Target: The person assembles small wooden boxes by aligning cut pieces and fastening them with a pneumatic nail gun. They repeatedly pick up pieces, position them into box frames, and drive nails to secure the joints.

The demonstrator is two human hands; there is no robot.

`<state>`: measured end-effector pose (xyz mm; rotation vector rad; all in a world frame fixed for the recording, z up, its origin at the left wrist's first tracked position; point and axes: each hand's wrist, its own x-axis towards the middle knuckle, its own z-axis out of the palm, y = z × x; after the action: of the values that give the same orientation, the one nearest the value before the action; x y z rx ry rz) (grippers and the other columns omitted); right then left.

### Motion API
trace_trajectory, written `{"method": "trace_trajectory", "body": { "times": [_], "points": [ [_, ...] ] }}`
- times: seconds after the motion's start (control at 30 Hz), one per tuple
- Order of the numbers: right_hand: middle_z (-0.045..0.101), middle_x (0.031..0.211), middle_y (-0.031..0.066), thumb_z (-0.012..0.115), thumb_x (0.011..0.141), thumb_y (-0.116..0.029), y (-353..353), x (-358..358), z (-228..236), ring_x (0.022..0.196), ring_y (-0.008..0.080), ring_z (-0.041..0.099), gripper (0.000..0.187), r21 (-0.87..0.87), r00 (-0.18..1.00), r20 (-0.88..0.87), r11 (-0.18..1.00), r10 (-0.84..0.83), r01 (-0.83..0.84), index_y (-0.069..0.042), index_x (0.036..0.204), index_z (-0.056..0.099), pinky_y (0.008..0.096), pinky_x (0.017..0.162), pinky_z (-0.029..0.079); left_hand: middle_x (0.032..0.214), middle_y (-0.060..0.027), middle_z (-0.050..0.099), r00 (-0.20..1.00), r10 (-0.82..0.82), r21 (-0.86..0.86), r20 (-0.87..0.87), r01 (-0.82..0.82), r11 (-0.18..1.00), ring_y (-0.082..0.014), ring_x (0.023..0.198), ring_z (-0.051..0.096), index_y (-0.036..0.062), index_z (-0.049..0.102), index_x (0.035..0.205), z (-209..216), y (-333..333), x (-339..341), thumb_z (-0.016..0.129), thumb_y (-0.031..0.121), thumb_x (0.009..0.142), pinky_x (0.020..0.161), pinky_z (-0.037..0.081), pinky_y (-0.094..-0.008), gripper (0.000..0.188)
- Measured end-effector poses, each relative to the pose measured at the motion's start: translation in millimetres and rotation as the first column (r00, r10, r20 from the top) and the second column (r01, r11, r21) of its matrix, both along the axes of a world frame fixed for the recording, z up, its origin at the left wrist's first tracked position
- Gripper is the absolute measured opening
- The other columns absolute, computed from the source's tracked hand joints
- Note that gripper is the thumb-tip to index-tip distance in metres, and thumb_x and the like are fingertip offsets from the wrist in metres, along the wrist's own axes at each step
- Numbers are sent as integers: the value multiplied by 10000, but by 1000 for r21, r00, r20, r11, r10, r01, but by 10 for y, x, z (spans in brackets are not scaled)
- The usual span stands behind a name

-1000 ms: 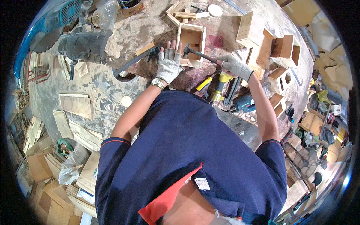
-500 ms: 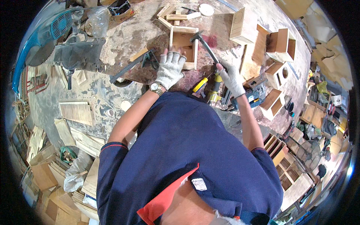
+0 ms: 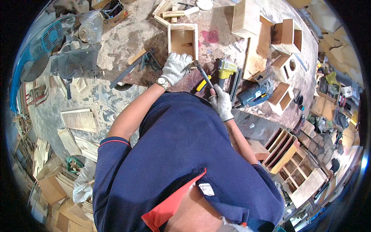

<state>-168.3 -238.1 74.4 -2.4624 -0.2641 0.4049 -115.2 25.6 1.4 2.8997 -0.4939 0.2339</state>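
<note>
A small open wooden box (image 3: 195,43) lies on the worktable ahead of me. My left hand (image 3: 176,69), in a white fingerless-looking glove, grips the box's near wall, its fingers curled over the edge. In my right hand (image 3: 222,101), also gloved, is a hammer (image 3: 203,74), held by its dark handle. The hammer's head is close to the near right corner of the box; I cannot tell whether it touches. A yellow-and-black hand tool (image 3: 203,83) lies under the hammer handle. Beside it rests a yellow-green nail gun (image 3: 227,67).
A blue jigsaw (image 3: 251,96) lies right of my right hand. Several wooden boxes (image 3: 286,36) stand farther right. To the left are a clamp (image 3: 150,62) and a blue circular-blade saw (image 3: 52,36). Joined wood strips (image 3: 174,14) lie beyond the box.
My right hand has brought the hammer nearer to me, from the box's right side to its near corner. My left fingers, spread before, are now curled on the near wall.
</note>
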Motion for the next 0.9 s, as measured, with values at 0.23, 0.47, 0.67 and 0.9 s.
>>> {"method": "trace_trajectory", "body": {
  "times": [0.23, 0.47, 0.67, 0.9],
  "points": [
    [608, 715, 216, 610, 1025, -271, 21, -32, -60, 664, 421, 646, 201, 36, 999, -10, 998, -46, 46, -74, 987, 627, 473, 590, 469, 937, -85, 623, 1000, -17, -32, -8, 16, 999, -265, 849, 625, 139, 623, 1019, -16, 30, -27, 599, 263, 912, 814, 456, -418, 166],
    [613, 757, 209, 604, 988, -272, 315, 788, -158, 673, 369, 617, 247, 128, 937, 307, 983, -167, 133, -33, 1043, 630, 458, 677, 494, 947, -102, 641, 998, 54, -90, -15, -55, 994, -302, 861, 629, 109, 628, 1054, 22, 21, 47, 692, 359, 868, 818, 460, -447, 318],
    [644, 1079, 250, 692, 903, -193, 345, 1278, -306, 942, 424, 652, 439, 79, 805, 566, 984, -175, 158, -29, 1303, 616, 496, 804, 527, 1175, -249, 658, 958, 284, -674, 52, -176, 717, -453, 1043, 644, 8, 520, 1385, -491, -31, 118, 795, 463, 855, 892, 527, -539, 751],
    [556, 1183, 321, 821, 770, -322, 107, 490, -368, 1068, 499, 605, 728, -304, 935, 222, 891, -278, 337, 41, 1295, 469, 539, 932, 504, 1452, -187, 562, 980, 63, -399, -188, -135, 907, -357, 1305, 557, 26, 429, 1496, -938, 9, 45, 754, 410, 826, 1114, 420, -510, 838]
  ]
}}
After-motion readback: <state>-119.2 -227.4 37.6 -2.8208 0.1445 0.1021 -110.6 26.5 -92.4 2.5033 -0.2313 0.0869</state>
